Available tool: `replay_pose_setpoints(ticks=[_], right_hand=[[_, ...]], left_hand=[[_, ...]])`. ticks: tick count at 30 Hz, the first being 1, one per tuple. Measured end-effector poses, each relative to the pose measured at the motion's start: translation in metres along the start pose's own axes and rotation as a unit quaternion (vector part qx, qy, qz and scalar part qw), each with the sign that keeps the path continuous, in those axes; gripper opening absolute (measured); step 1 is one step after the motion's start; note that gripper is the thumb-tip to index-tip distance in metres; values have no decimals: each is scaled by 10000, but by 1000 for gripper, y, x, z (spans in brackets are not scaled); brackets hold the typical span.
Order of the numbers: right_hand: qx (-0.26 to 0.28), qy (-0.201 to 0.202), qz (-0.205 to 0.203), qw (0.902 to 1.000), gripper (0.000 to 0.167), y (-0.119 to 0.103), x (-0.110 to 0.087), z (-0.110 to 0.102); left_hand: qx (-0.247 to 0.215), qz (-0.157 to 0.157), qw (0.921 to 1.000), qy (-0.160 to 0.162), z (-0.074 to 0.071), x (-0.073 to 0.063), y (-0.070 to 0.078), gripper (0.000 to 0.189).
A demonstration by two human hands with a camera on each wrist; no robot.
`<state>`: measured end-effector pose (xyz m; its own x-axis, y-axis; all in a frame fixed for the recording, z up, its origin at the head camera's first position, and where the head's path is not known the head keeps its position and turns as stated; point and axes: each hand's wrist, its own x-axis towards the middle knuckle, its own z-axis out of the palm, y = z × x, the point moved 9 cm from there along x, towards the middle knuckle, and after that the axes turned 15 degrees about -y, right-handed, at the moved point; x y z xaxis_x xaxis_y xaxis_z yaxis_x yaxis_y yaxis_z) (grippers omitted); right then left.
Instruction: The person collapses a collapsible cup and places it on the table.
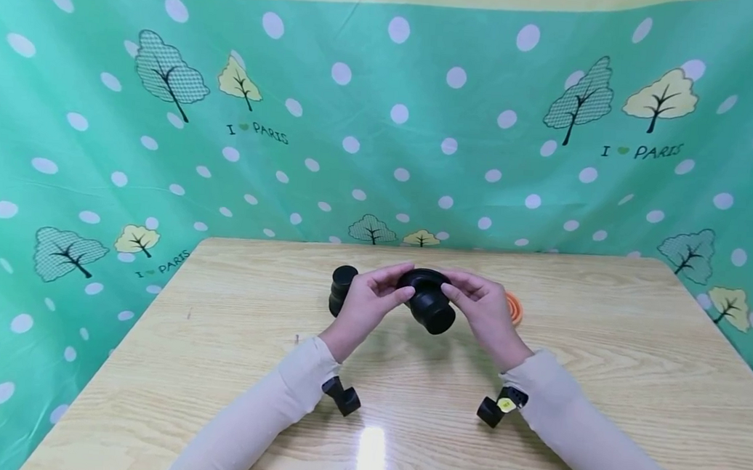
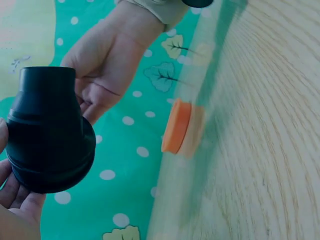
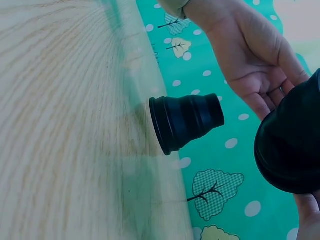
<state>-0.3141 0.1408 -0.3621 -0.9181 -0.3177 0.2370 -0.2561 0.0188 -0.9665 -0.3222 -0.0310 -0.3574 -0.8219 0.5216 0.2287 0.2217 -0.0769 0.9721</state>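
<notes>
Between my hands, raised over the wooden table, is a black stepped collapsible cup [image 1: 428, 304] whose narrow closed end tilts down toward me. My left hand [image 1: 368, 300] pinches its wide rim on the left, thumb on the near side. On the opposite side my right hand [image 1: 485, 312] pinches the same rim. In the left wrist view the held cup [image 2: 50, 130] hides part of the left fingers. A second black stepped cup [image 3: 187, 120] stands on its wide rim, beyond my left hand. Behind my right hand lies a flat orange ringed disc [image 2: 177, 127], partly covered in the head view.
The light wooden table [image 1: 242, 371] reaches back to a green polka-dot cloth [image 1: 423, 136] printed with trees. A black wrist camera [image 1: 342, 396] hangs under the left sleeve, another [image 1: 495, 411] under the right.
</notes>
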Motion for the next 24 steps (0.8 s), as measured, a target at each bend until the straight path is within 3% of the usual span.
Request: replay_pose_setpoints(ticks=[7,17,24], right_hand=[[31,-6,72,10000,40,2,0,-1],[-20,-81,36,10000,36,9,2,5],[167,-411,265,9987,37,12,3,8]], left_hand=[[54,-56,10000,52,0,1,-3,40],[999,33,9942,399,-7,2,-6,33],[870,86,9958,275,-9,0,-6,34]])
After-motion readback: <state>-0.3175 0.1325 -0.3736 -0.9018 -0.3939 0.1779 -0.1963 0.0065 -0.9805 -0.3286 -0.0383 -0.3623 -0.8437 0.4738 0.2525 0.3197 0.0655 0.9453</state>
